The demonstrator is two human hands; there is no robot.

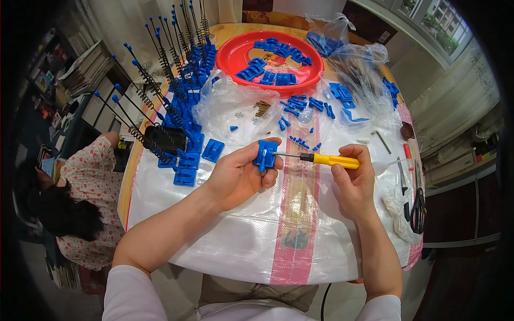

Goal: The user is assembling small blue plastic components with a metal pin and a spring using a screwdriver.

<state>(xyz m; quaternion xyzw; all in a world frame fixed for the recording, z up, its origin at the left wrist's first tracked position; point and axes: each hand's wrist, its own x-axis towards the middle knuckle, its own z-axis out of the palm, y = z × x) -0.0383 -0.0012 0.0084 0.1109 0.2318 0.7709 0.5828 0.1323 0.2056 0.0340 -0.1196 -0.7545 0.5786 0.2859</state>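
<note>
Over the middle of the table, my left hand (241, 174) grips a small blue plastic part (264, 155) between thumb and fingers. From the right, my right hand (353, 179) holds a screwdriver (336, 161) by its yellow handle. Its metal shaft points left and the tip meets the side of the blue part; the exact contact is too small to make out. Just beyond my hands lie tiny blue caps (302, 142) and several blue peg-like pieces (316, 104). A flat blue plate (213, 151) lies to the left of my left hand.
Blue bases with upright black springs and rods (176, 115) crowd the left edge, beside a black tray (163, 140). A red basin (225, 45) holds blue parts. Brass screws (262, 109) lie on plastic. Scissors (417, 211) and a hex key (382, 142) lie right. A person (88, 198) sits left.
</note>
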